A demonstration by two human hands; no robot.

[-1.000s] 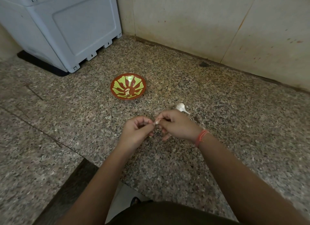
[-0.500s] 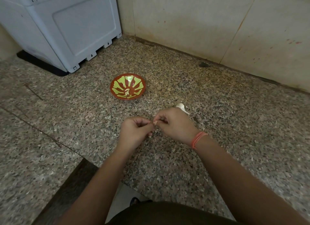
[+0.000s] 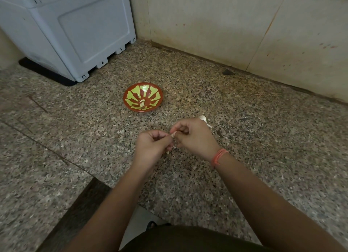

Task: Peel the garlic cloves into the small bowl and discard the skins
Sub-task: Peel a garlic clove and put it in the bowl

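Clove location: small pale garlic clove (image 3: 173, 134) is held off the surface between both hands, over the middle of the speckled granite worktop (image 3: 263, 142).

Left hand (image 3: 151, 146): fingers curled in, thumb and forefinger tips pinching the clove from its left side.

Right hand (image 3: 194, 138): fingers curled, tips nipping the same clove from the right and above. Only a sliver of the clove shows between the fingertips, so its long axis cannot be told, nor how much skin is on it.

Key relation: small red-brown bowl with yellow-green petal pattern (image 3: 131, 105) stands toward the back edge of the worktop, ahead and to the left of the pinch, well apart from it. Left hand is the nearer of the two to the bowl. Peeled pale cloves (image 3: 142, 103) already lie in it.

Judgement: peeling in progress; once bare, the clove goes forward-left to the bowl, a shorter reach for the left hand.

Other: white garlic bulb remnant (image 3: 204, 119) lies just behind the right hand. Pale skin scraps (image 3: 167, 152) lie on the worktop under the hands, not yet discarded.
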